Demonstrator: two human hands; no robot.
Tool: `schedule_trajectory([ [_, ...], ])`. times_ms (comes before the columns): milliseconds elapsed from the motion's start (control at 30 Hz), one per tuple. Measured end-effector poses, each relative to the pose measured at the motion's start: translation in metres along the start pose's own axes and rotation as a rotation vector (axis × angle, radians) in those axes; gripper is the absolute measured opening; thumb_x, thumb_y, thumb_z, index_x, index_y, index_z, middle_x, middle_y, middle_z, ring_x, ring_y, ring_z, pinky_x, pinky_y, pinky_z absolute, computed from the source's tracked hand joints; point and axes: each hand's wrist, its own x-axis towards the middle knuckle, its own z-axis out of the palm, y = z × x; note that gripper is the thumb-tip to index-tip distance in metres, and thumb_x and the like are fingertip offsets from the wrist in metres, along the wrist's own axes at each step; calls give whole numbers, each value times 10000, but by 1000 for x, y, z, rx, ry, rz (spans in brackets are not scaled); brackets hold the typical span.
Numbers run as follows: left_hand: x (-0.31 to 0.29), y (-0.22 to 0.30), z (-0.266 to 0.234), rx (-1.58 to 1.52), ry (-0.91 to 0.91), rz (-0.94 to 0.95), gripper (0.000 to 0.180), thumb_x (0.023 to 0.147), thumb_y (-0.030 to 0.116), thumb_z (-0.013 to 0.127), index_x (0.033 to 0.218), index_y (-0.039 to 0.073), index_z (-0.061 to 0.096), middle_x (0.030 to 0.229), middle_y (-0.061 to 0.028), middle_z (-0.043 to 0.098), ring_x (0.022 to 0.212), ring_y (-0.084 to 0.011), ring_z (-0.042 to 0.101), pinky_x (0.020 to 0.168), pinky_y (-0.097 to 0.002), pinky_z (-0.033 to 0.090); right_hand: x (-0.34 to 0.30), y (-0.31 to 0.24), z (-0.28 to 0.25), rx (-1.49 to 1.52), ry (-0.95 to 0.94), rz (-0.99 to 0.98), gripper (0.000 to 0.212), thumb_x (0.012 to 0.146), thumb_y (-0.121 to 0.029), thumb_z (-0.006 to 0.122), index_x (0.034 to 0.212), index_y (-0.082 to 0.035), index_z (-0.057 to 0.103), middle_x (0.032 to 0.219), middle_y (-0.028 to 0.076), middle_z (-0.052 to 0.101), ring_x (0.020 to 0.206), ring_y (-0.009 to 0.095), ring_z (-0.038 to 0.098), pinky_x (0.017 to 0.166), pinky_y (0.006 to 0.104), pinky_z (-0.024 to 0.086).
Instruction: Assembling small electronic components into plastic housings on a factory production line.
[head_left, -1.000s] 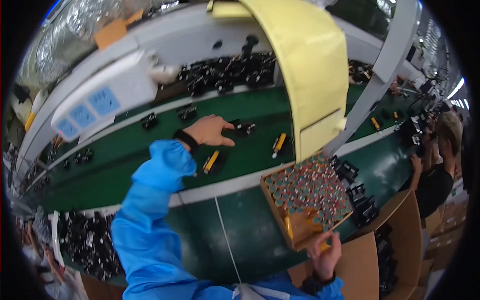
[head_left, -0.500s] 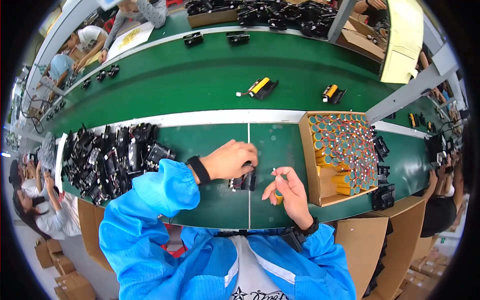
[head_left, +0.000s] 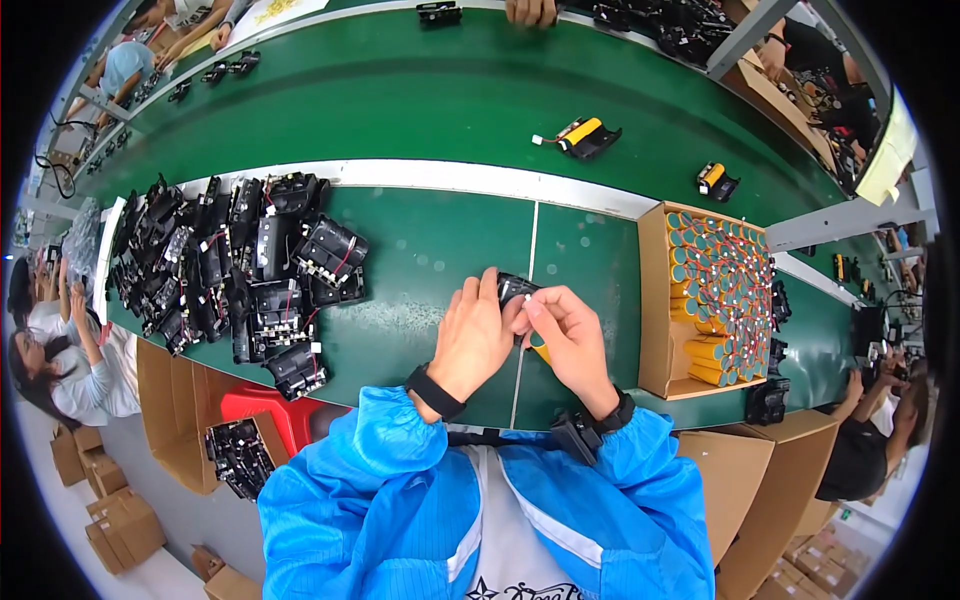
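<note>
My left hand (head_left: 470, 338) is closed around a black plastic housing (head_left: 515, 288), which mostly hides behind the fingers. Close against it, my right hand (head_left: 572, 345) pinches a small white connector (head_left: 527, 299) between thumb and forefinger at the housing's near side. Part of a yellow cylindrical battery (head_left: 541, 351) shows under the right hand, tucked in its curled fingers. The connector's wires cannot be made out here.
Left lies a heap of black housings (head_left: 270, 245). Right stands a cardboard box (head_left: 655, 300) of yellow batteries with red and black wires. Beyond the white ledge (head_left: 450, 178), housings with batteries (head_left: 590, 137) lie on the green belt (head_left: 400, 110). Co-workers sit around.
My hands have come together: the right has moved left to the housing, and the left now grips it. The view has shifted, and a co-worker's hand shows at the far edge.
</note>
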Motion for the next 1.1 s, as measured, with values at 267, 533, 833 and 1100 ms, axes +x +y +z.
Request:
schedule_trajectory([
  [267,8,6,-3,69,-59,39,643,877,274,637,1395,-34,414,1058,-207,546,963,-373,542,800,-492,422,-1,4,1,-18,86,-11,105,1009,-89,528,1021,6,570,867,67,664,764,106,615,642,244,499],
  [533,11,-10,-23,-59,-370,87,706,826,155,650,1433,-39,346,1165,-253,466,1059,-400,483,853,-483,415,-2,-6,9,-445,198,106,87,952,-81,613,994,-13,644,948,77,657,835,143,615,699,271,501],
  [833,4,-29,-16,-221,-156,350,609,780,2,637,1313,-147,382,1119,-259,479,1023,-416,497,892,-479,437,3,7,11,-971,193,-211,79,828,-80,720,904,-61,709,1230,131,551,1132,292,526,923,373,447],
  [1100,6,-32,-16,-181,-172,369,611,784,21,644,1311,-152,388,1116,-254,485,1009,-396,510,861,-461,447,7,10,15,-776,221,-107,89,840,-73,713,925,-50,709,1206,119,555,1099,277,555,933,358,451],
])
